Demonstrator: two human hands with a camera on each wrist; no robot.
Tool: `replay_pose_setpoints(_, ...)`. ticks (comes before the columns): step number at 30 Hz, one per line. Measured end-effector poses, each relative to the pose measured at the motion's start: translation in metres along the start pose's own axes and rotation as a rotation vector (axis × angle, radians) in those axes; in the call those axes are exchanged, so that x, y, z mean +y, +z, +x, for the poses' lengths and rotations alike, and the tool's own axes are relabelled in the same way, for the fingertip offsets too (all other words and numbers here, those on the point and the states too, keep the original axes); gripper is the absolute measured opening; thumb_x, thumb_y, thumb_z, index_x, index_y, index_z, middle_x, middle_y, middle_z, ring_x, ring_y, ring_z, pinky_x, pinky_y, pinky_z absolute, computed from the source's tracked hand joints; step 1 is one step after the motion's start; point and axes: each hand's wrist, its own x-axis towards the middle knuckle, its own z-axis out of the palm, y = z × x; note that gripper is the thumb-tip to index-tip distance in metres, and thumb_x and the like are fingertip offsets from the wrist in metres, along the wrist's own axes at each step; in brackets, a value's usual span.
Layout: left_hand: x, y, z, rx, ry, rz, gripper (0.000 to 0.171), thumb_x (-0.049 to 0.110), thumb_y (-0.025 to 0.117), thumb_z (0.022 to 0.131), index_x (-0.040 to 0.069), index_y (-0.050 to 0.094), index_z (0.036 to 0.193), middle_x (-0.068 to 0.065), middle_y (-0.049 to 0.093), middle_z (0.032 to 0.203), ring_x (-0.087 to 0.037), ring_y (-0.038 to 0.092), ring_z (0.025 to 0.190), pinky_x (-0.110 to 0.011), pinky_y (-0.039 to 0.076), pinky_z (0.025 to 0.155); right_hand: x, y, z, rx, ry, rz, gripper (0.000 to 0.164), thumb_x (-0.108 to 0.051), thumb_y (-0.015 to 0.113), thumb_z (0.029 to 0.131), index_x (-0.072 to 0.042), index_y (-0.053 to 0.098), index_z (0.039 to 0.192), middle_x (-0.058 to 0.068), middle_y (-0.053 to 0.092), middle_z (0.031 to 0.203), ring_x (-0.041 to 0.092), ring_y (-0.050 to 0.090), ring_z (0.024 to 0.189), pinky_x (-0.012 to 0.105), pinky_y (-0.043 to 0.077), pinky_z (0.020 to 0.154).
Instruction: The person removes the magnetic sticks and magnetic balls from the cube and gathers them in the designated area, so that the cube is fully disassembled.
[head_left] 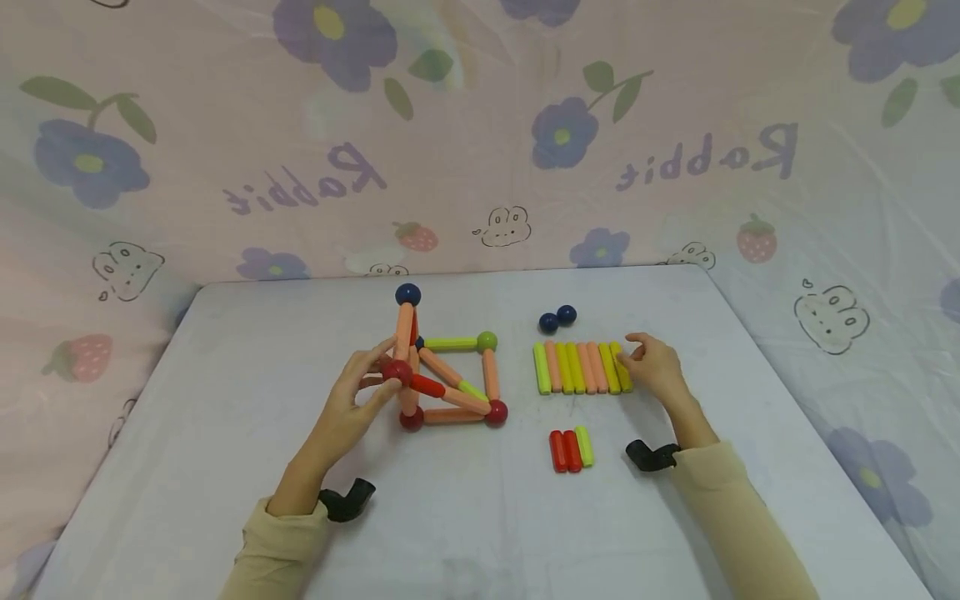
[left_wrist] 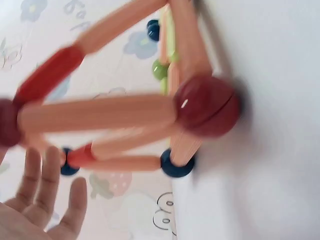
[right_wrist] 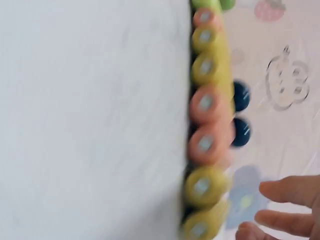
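Observation:
My left hand holds a red ball between thumb and fingers. That ball is a raised corner of a frame built from magnetic rods and balls, with a blue ball at its top. Two more red balls, one of them this front corner ball, sit low on the table side, and a green ball marks the far right corner. My right hand hovers with loosely bent fingers at the right end of a row of yellow, green and peach rods. The right wrist view shows its fingers apart from the rods.
Two loose dark blue balls lie behind the row. Nearer the front are two short red rods and a short green rod. The white table ends at a patterned curtain at the back.

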Motion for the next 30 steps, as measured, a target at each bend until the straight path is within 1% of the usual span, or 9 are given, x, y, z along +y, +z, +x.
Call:
replay_pose_setpoints(5,-0.008,-0.019,0.021,0.021,-0.029,-0.146,0.039,0.016,0.048,0.101,0.008,0.048,0.14,0.007,0.056,0.125,0.009,0.052,0.11,-0.011,0.044,0.096,-0.045,0.007,-0.022,0.054,-0.179,0.119,0.036,-0.011,0.064,0.091,0.008,0.057,0.121,0.02,0.062,0.086,0.021,0.054,0.074,0.021,0.04,0.058)
replay_pose_setpoints(8,-0.015,-0.026,0.04,0.02,-0.079,-0.248,0.042,0.024,0.047,0.102,0.005,0.047,0.14,0.013,0.056,0.128,0.008,0.054,0.113,-0.008,0.045,0.094,-0.075,0.024,-0.036,0.056,-0.332,0.214,0.03,-0.007,0.067,0.088,0.006,0.062,0.115,0.016,0.063,0.081,0.015,0.054,0.071,0.017,0.044,0.059)
replay_pose_setpoints(11,-0.023,-0.03,0.061,-0.025,-0.153,-0.291,0.048,0.033,0.045,0.102,0.009,0.042,0.144,0.002,0.052,0.141,-0.006,0.052,0.127,-0.02,0.045,0.104,-0.107,0.047,-0.051,0.057,-0.487,0.291,0.027,-0.006,0.069,0.086,0.004,0.064,0.111,0.011,0.063,0.079,0.01,0.054,0.07,0.016,0.048,0.062)
replay_pose_setpoints(13,-0.028,-0.03,0.073,-0.075,-0.196,-0.312,0.053,0.037,0.043,0.103,0.011,0.036,0.148,-0.007,0.042,0.151,-0.017,0.044,0.138,-0.033,0.039,0.113,-0.128,0.063,-0.061,0.054,-0.599,0.326,0.027,-0.006,0.07,0.086,0.002,0.064,0.11,0.01,0.062,0.079,0.011,0.054,0.069,0.018,0.05,0.062)
replay_pose_setpoints(15,-0.031,-0.027,0.084,-0.126,-0.242,-0.335,0.056,0.039,0.04,0.103,0.012,0.031,0.151,-0.011,0.033,0.157,-0.026,0.033,0.145,-0.044,0.031,0.118,-0.149,0.078,-0.068,0.058,-0.692,0.339,0.028,-0.007,0.071,0.086,0.0,0.063,0.112,0.01,0.062,0.083,0.014,0.056,0.073,0.02,0.052,0.062)
replay_pose_setpoints(17,-0.034,-0.023,0.092,-0.162,-0.269,-0.385,0.058,0.04,0.038,0.104,0.011,0.027,0.152,-0.013,0.03,0.157,-0.029,0.029,0.147,-0.049,0.026,0.12,-0.166,0.09,-0.073,0.054,-0.772,0.348,0.038,-0.009,0.072,0.085,-0.002,0.06,0.12,0.011,0.064,0.095,0.019,0.06,0.083,0.024,0.057,0.068)
replay_pose_setpoints(22,-0.035,-0.012,0.102,-0.216,-0.283,-0.454,0.059,0.041,0.03,0.105,0.005,0.026,0.151,-0.02,0.034,0.154,-0.027,0.033,0.143,-0.047,0.022,0.122,-0.198,0.109,-0.076,0.114,-0.844,0.283,0.06,-0.016,0.075,0.084,-0.006,0.049,0.137,0.01,0.064,0.12,0.022,0.061,0.111,0.032,0.056,0.089)
replay_pose_setpoints(27,-0.035,-0.007,0.106,-0.201,-0.264,-0.444,0.055,0.039,0.032,0.105,0.006,0.03,0.149,-0.023,0.042,0.148,-0.029,0.039,0.14,-0.048,0.022,0.122,-0.214,0.118,-0.076,0.173,-0.836,0.238,0.053,-0.018,0.073,0.085,-0.008,0.052,0.133,0.009,0.065,0.124,0.023,0.061,0.117,0.036,0.052,0.099)
replay_pose_setpoints(30,-0.034,-0.006,0.105,-0.179,-0.268,-0.44,0.054,0.036,0.035,0.105,0.006,0.028,0.15,-0.024,0.043,0.148,-0.033,0.038,0.141,-0.049,0.023,0.122,-0.219,0.123,-0.076,0.185,-0.828,0.246,0.05,-0.018,0.072,0.087,-0.008,0.053,0.132,0.011,0.064,0.122,0.024,0.061,0.116,0.037,0.052,0.099)
